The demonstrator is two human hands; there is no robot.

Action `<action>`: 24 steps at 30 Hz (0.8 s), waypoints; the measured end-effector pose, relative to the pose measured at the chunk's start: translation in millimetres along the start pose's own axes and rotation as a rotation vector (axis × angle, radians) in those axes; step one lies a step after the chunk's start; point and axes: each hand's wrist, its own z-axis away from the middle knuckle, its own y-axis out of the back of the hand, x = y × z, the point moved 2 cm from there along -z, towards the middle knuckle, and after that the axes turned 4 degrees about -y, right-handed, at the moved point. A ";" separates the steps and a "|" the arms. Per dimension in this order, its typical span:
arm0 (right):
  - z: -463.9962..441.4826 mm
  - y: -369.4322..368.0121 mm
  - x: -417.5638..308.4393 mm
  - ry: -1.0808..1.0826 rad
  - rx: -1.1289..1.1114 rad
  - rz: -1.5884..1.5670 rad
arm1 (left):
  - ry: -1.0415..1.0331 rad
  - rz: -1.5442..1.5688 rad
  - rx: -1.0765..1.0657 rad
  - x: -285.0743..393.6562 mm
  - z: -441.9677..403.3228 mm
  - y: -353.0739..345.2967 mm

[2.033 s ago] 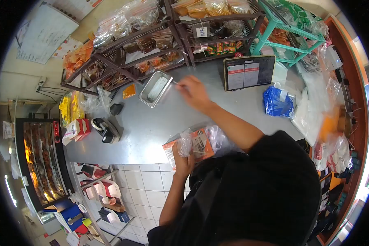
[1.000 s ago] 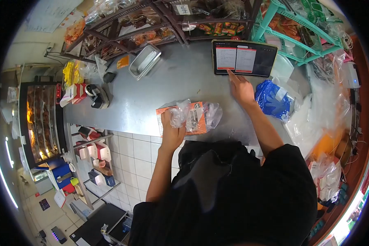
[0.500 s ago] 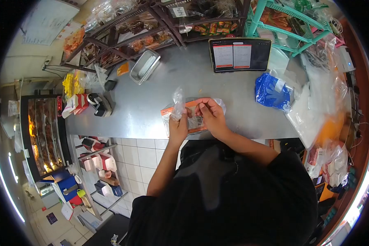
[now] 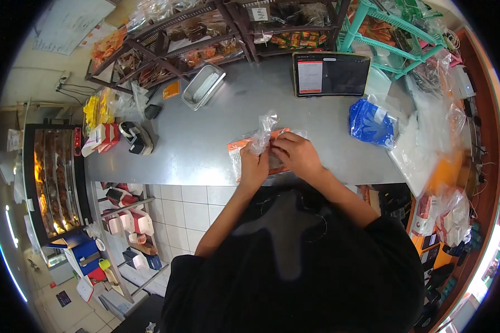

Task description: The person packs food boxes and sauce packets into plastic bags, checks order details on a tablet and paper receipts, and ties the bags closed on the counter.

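Observation:
A clear plastic bag (image 4: 265,133) stands gathered into a twisted neck at the front of the metal counter. My left hand (image 4: 254,169) is closed around the lower part of that neck. Beside it my right hand (image 4: 298,156) has its fingers pinched together against the bag near the neck; the exact bit of plastic between them is too small to see. Under both hands lies an orange-edged package (image 4: 238,146) with clear plastic about it, partly covered by my fingers. What it holds cannot be made out.
Behind are a metal tray (image 4: 204,86), a tablet (image 4: 332,75) and dark shelves (image 4: 244,33) of packed goods. A blue glove packet (image 4: 372,123) lies right, near clear plastic sheets (image 4: 428,127). On the left stand a card terminal (image 4: 136,137) and a glowing rotisserie (image 4: 55,177).
Both hands have come closer together at the bag's neck, the right fingers now beside the left. The bunched plastic top sits more upright. One panel on the tablet screen has gone dark.

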 end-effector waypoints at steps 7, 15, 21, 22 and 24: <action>-8.8 1.4 -16.0 -0.028 -0.040 -0.045 | 0.145 0.093 -0.003 -17.1 7.3 -1.3; 10.9 -9.0 -13.9 -0.221 0.130 -0.277 | 0.021 0.000 -0.015 -15.7 8.4 0.2; 12.0 -5.7 -5.2 -0.116 0.014 0.013 | 0.017 -0.085 -0.074 -17.0 8.9 -0.2; 11.6 -5.3 -5.7 -0.055 -0.008 0.128 | -0.001 -0.125 -0.076 -16.3 9.1 0.2; 9.8 -6.7 -9.0 -0.087 -0.019 0.264 | 0.008 -0.131 -0.091 -19.3 8.9 0.4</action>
